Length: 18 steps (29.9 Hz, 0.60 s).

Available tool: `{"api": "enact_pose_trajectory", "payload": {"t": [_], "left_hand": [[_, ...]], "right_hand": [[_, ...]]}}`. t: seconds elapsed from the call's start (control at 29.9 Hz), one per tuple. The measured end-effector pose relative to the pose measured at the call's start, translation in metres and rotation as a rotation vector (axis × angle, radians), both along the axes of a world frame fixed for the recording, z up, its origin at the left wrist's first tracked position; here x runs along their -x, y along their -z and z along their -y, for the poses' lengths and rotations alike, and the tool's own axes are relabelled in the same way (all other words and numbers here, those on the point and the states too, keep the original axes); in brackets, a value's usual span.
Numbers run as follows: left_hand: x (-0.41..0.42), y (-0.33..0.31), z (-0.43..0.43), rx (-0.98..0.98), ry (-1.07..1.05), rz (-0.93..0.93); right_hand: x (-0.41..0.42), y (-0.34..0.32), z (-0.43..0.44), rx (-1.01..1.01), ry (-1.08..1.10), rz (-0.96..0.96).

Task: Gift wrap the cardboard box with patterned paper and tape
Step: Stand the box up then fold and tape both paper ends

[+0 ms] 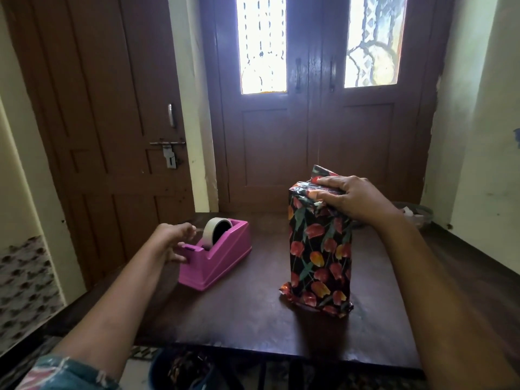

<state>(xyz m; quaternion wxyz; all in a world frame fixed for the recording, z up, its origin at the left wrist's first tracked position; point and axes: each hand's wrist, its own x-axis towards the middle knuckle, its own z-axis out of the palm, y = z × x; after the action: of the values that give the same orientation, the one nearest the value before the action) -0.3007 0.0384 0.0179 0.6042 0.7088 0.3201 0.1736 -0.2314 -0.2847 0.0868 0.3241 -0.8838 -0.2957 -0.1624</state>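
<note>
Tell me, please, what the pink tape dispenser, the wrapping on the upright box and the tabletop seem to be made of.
Tape dispenser: moulded plastic by its look, uniform pink with a soft sheen and rounded edges.
Wrapping paper: glossy printed paper, possibly foil-coated; it glints and holds sharp creases at the folds.
Table: dark polished wood or a wood-look laminate; its surface shows a dull reflected sheen.

A home was indicated: a dark wooden table (253,313) was placed before panelled double doors (267,153) (their glass panes (261,43) patterned, daylight behind), beside a latched door (107,94) and cream walls (478,122).
</note>
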Motion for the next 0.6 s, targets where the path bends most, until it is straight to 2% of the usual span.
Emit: {"api": "enact_pose_trajectory", "payload": {"t": [0.13,0.4,0.6], "left_hand": [[0.01,0.021,-0.005,0.086,-0.046,0.117],[0.021,0.047,-0.018,0.278,-0.032,0.215],[0.022,0.059,-0.024,0.134,0.061,0.066]], "right_hand": [[0.0,0.001,-0.001,-0.011,-0.001,-0.013],[-0.001,0.002,0.0,-0.023,-0.004,-0.03],[-0.001,0.002,0.0,-0.003,-0.003,-0.027]]}}
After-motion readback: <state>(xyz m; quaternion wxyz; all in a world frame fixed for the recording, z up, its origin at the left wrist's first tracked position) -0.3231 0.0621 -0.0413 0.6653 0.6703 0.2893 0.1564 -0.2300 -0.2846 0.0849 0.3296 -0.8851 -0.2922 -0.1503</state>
